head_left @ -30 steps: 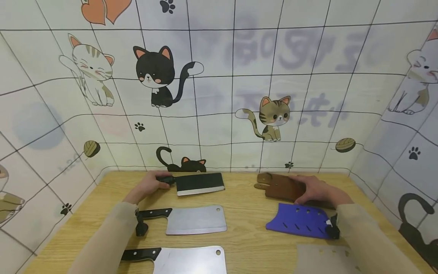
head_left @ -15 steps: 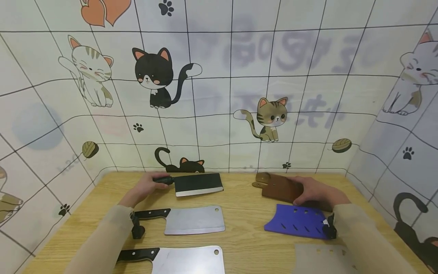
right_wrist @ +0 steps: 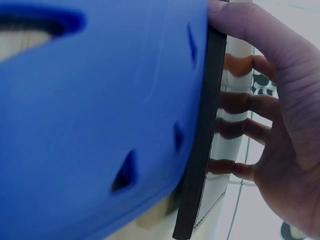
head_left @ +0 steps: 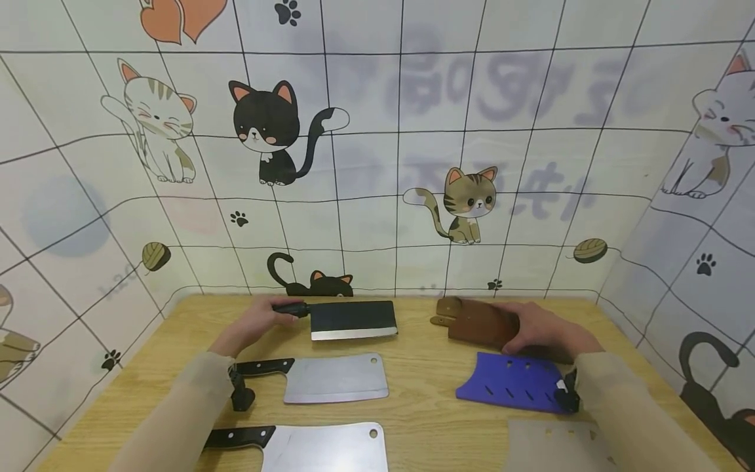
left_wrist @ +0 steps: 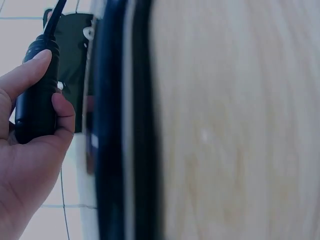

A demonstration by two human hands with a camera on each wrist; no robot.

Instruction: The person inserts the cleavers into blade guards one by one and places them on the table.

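Observation:
At the back left my left hand (head_left: 257, 322) grips the black handle (head_left: 293, 309) of a cleaver with a dark blade (head_left: 352, 318) and a pale cutting edge. In the left wrist view the thumb lies along that ridged handle (left_wrist: 36, 107) while the fingers curl round it. Across from it, my right hand (head_left: 539, 329) holds a brown leather cleaver sheath (head_left: 480, 324), strap end pointing left. Thumb and fingers span the sheath, whose dark edge (right_wrist: 197, 145) shows in the right wrist view. A blue sheath (head_left: 510, 381) lies just in front of that hand.
Two steel cleavers with black handles, a middle one (head_left: 339, 380) and a front one (head_left: 330, 452), lie under and beside the left forearm. A pale sheath (head_left: 548, 446) is at the front right. Cat-print walls (head_left: 371, 229) enclose the wooden table (head_left: 425, 387).
The dark cleaver in my left hand has shifted slightly right and its blade has turned more level. My right hand and the brown sheath stay nearly still.

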